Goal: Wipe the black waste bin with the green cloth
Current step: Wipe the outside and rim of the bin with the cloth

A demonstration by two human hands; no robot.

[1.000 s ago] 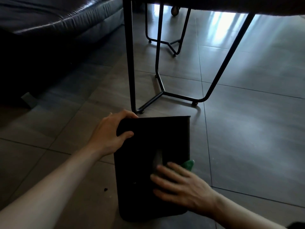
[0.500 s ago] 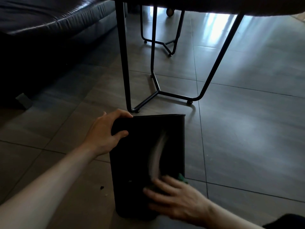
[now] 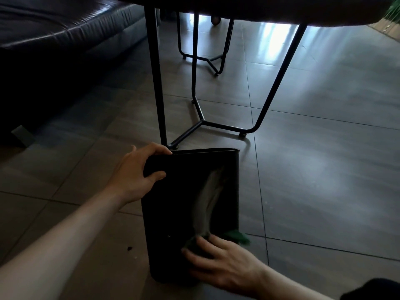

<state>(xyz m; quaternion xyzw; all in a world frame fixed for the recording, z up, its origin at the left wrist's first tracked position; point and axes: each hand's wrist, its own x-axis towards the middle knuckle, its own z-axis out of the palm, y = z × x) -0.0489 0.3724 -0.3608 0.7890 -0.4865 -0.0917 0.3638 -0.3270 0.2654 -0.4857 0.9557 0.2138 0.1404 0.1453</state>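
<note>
A person's left hand (image 3: 138, 172) grips the far rim of the black waste bin (image 3: 186, 191), apparently steadying it on the tiled floor (image 3: 324, 191), while the right hand (image 3: 223, 263) presses the green cloth (image 3: 237, 237) flat against its near side.

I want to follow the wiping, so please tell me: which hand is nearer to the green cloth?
Right. The right hand presses on the green cloth low on the black waste bin. The left hand grips the bin's upper left corner, away from the cloth.
</note>
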